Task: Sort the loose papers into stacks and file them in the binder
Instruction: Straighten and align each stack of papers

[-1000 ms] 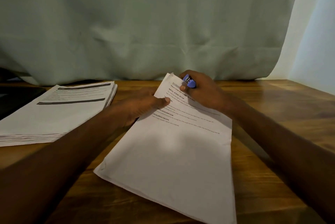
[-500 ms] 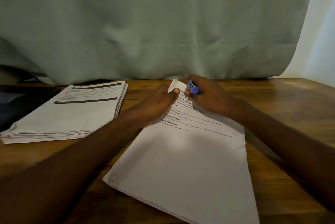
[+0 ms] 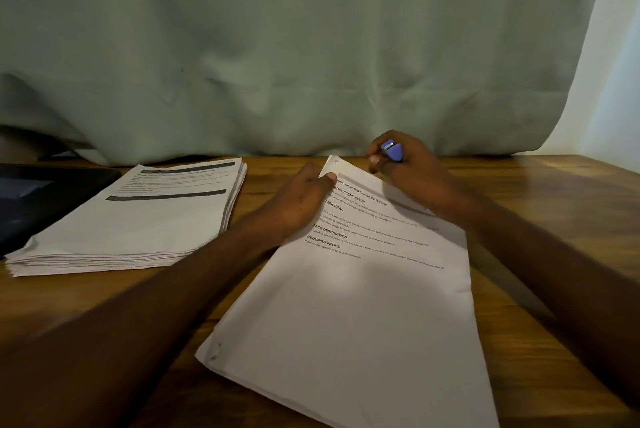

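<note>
Wooden table (image 3: pixel 519 185): right hand (image 3: pixel 412 168) lifted blue stapler (image 3: pixel 393 150) off papers (image 3: pixel 363 306).

On the table (image 3: pixel 540 192), a tilted sheaf of papers (image 3: pixel 363 316) is laid at the centre, with 1 thick stack of papers (image 3: pixel 138 219) placed to its left. A dark flat object (image 3: pixel 41 195) is set further left, partly under that stack. A curtain (image 3: pixel 311 46) is hung behind the table.
</note>
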